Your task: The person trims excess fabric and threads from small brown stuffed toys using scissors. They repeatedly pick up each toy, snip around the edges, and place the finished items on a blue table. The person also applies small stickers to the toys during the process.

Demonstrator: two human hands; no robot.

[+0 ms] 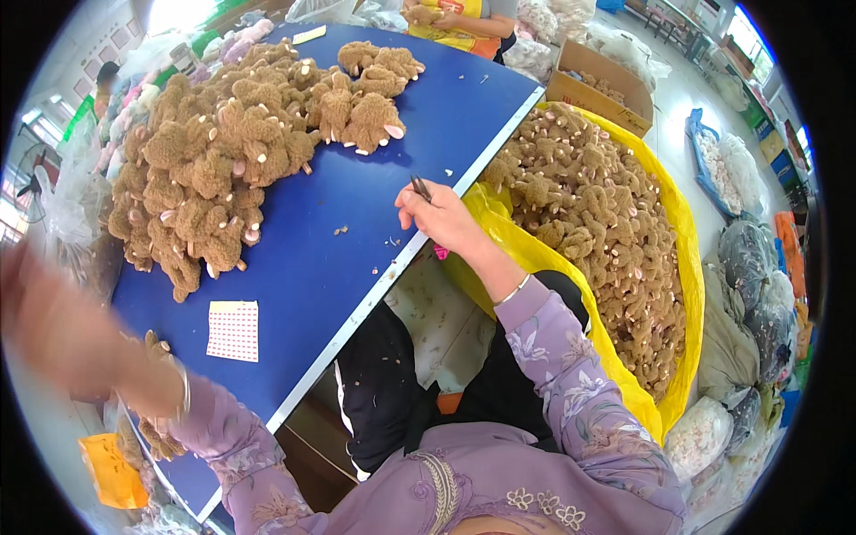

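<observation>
My right hand [434, 214] is closed above the near edge of the blue table [357, 214]. Out of its fist point the two narrow dark prongs of a small hand tool [420, 187]; a pink bit shows below the palm, and I cannot make out the exact kind. At the far left my left hand [76, 325] is smeared by motion, so its fingers do not show clearly. Near its wrist lie a few brown plush pieces [159, 346]. A large heap of brown plush toys with pale pink ears [209, 152] covers the table's left and far part.
A sheet of small printed labels [234, 331] lies on the table, among scattered scraps. Right of my legs stands a yellow sack [682, 294] full of brown plush pieces. Beyond it are a cardboard box [615, 98] and plastic bags [749, 259]. Another person [464, 22] works across the table.
</observation>
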